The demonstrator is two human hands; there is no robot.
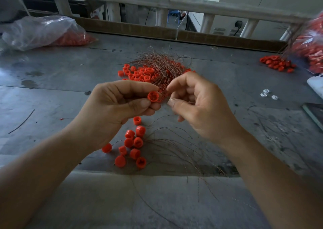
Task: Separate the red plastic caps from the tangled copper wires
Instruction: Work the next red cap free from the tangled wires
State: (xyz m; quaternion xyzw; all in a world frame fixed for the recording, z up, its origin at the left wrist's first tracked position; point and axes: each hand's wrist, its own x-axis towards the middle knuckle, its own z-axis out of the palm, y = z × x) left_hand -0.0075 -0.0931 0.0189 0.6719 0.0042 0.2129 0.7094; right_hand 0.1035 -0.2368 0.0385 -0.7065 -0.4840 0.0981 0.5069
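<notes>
One red cap (153,96) gripped by left hand (118,104); right hand (199,106) grasp unclear.

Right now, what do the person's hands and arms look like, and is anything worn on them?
Left hand and right hand are bare: no gloves, rings or watch visible. Left forearm and right forearm are uncovered to the frame edge; no sleeves. Nails short.

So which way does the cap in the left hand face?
Open side toward camera: the red cap, pinched by the left hand, shows its hollow inside.
</notes>
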